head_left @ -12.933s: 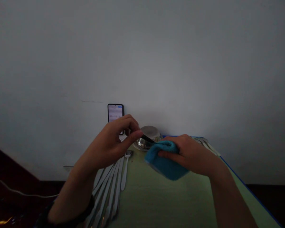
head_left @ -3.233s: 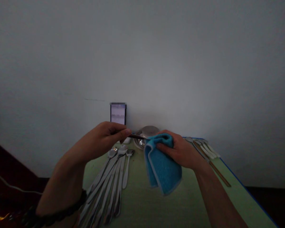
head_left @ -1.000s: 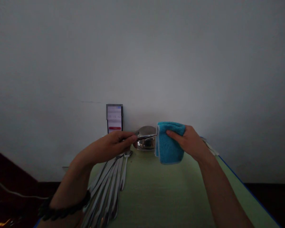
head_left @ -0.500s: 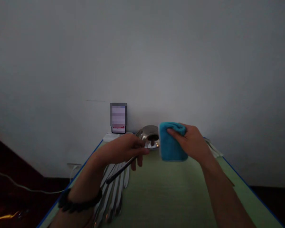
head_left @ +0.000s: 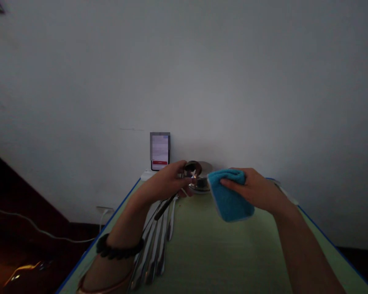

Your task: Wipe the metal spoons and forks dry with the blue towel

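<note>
My left hand (head_left: 168, 183) is closed around a metal spoon (head_left: 190, 170), its bowl up near the fingers and its dark handle slanting down toward the row of cutlery (head_left: 158, 241). My right hand (head_left: 257, 190) is closed on a folded blue cloth (head_left: 230, 196), held just right of the spoon's bowl, not touching it. Both hands hover above the far part of the green table (head_left: 208, 253), in front of a steel bowl (head_left: 204, 181).
Several spoons lie side by side along the table's left half. A phone (head_left: 160, 150) leans upright against the white wall. More utensils (head_left: 283, 190) lie at the far right edge. A cable (head_left: 49, 237) trails over the dark floor on the left.
The spoon has been turned: a second ago its shaft ran level into the cloth, now the bowl is up by my fingers and the handle points down. The cloth has come away and lowered slightly.
</note>
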Available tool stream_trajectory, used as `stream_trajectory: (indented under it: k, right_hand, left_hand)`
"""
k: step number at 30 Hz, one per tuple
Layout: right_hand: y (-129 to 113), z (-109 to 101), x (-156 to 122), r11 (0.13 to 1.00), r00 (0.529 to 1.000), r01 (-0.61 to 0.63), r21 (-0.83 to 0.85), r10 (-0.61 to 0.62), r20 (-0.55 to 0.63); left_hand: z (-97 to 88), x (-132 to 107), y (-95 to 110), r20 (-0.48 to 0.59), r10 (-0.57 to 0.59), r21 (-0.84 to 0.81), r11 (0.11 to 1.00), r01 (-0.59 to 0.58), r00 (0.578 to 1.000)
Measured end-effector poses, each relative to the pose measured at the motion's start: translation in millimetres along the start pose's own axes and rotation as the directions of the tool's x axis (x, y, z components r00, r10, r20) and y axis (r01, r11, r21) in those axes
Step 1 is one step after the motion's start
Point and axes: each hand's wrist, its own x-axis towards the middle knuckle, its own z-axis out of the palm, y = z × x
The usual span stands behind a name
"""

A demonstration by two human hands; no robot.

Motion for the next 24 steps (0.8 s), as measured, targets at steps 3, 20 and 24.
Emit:
stream_trajectory:
  k: [3, 20, 24]
  right_hand:
    - [-1.0, 2.9, 0.8, 0.999, 0.999, 0.004, -0.038, -0.002, 0.051]
    - [3.7, 8.0, -3.0, 0.989, 0.977, -0.083, 0.12, 0.057, 0.207]
    - [6.4, 8.0, -4.0, 0.981, 0.977, -0.119, 0.15, 0.089, 0.194]
  left_hand:
    - [0.4, 2.4, 2.3, -0.054, 0.041, 0.05, 0.998, -0.039, 0.998]
    - [3.0, 2.9, 7.3, -0.233, 0.059, -0.105, 0.991, -0.086, 0.971]
    - [6.4, 3.3, 8.8, -0.229, 0.081, -0.024, 0.996, -0.089, 0.97]
